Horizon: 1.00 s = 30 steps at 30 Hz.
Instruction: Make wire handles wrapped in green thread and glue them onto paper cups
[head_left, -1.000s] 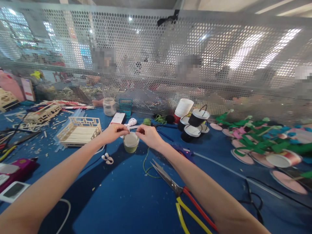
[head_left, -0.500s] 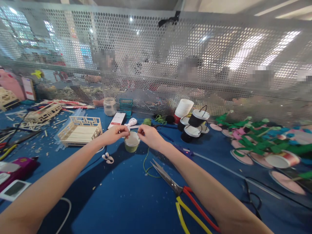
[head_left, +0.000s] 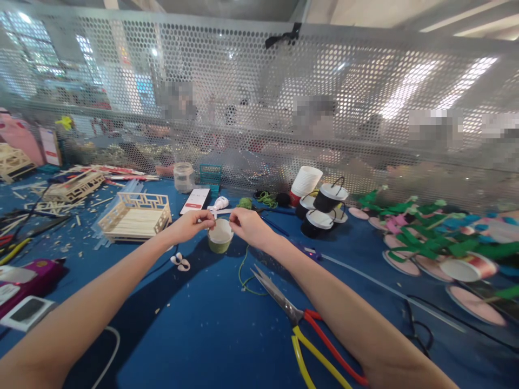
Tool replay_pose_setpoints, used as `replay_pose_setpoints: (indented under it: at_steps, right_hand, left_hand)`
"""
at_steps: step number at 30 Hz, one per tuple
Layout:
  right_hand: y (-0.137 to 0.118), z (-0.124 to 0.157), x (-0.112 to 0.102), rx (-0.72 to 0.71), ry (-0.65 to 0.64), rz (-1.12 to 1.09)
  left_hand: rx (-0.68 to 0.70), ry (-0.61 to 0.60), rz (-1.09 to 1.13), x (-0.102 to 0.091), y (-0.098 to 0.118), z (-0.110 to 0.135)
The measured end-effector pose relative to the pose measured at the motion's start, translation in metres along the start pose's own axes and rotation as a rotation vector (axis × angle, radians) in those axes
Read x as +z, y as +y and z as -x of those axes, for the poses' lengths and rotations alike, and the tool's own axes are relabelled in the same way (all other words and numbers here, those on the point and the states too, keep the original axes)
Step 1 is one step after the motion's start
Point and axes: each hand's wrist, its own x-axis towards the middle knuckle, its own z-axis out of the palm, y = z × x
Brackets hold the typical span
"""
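A small paper cup (head_left: 220,245), white inside with a yellow-green outside, stands upright on the blue table. At its left rim, my left hand (head_left: 199,222) is closed with thumb and fingertips pinched. My right hand (head_left: 246,222) makes a similar pinch at the opposite rim; whatever either pinch holds is too small to make out. A loose green yarn strand (head_left: 240,273) curves over the table below my right hand. Beneath my right forearm lie large scissors (head_left: 298,316) with red and yellow handles, blades slightly apart.
A wooden stick model (head_left: 135,219) and a phone (head_left: 195,201) lie left of the cup. White stacked cups (head_left: 307,181) and black-wrapped cups (head_left: 318,220) stand behind on the right. Paper plants (head_left: 430,237) crowd the far right. A perforated metal screen (head_left: 251,108) borders the back.
Both hands stay pinched at the cup rim with hardly any movement. The view has shifted very slightly.
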Motion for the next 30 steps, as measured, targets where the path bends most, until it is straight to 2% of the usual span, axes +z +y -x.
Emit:
replay_pose_setpoints:
  at_steps: [8,15,21,30]
  right_hand:
    - [0.0002,-0.0009,0.0007,0.000,0.005,-0.001]
    - [0.0025,-0.0018,0.0029,0.021,0.025,0.000]
    - [0.0006,-0.0035,0.0063,0.061,0.036,0.013]
    - [-0.0015,-0.0071,0.0063,0.127,-0.006,0.026]
  left_hand:
    - [-0.004,-0.022,-0.003,-0.0004,-0.0018,0.0010]
    - [0.029,-0.105,-0.030,-0.0044,0.0018,0.0013]
    - [0.036,-0.126,-0.048,-0.0041,0.0033,0.0016]
    - [0.037,-0.216,-0.028,-0.0087,0.0042,0.0027]
